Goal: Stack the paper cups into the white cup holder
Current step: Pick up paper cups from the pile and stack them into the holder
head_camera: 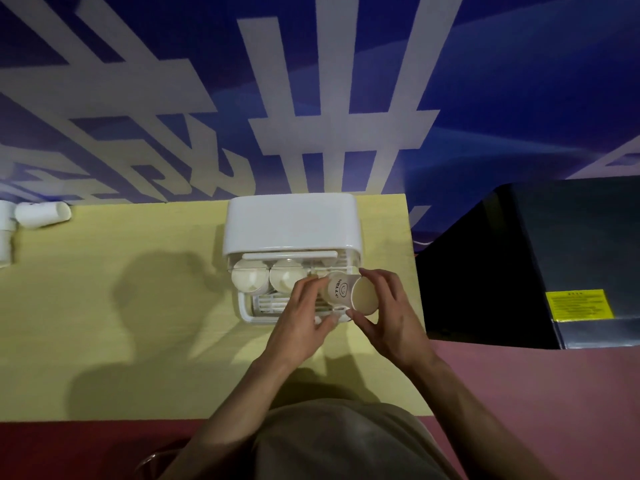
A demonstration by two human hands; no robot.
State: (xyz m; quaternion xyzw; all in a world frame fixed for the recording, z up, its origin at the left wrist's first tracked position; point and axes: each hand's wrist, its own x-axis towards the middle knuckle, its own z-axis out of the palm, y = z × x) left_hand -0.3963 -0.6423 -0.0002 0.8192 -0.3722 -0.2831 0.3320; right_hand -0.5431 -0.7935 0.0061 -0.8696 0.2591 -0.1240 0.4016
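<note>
At the far left corner of the yellow table [138, 306], a white paper cup [43, 213] lies on its side with its mouth to the right, just beside some white upright pieces [7, 233] cut off by the frame edge. Nearer the middle, a broad shadow falls across the table top. Against the far edge, right of centre, stands the white cup holder [292, 226], its lid raised and its front open toward the person. Inside it two cups [250, 279] sit side by side in the left and middle places, their round ends facing the camera, above a slatted white tray [266, 304] that juts forward. The left hand [300, 323] reaches to the holder's front right part, fingers loosely curved, its fingertips [311, 279] touching the left side of a paper cup marked HELLO [349, 294] and its thumb low against the tray's front rim. That cup lies tilted on its side at the holder's right opening, its open mouth turned toward the right and the near edge. The right hand [388, 317] grips the cup around its rim, fingers curled over the top and thumb beneath. Beyond the table's right edge a dark box [554, 258] with a yellow label [579, 304] stands on the reddish floor [519, 393].
</note>
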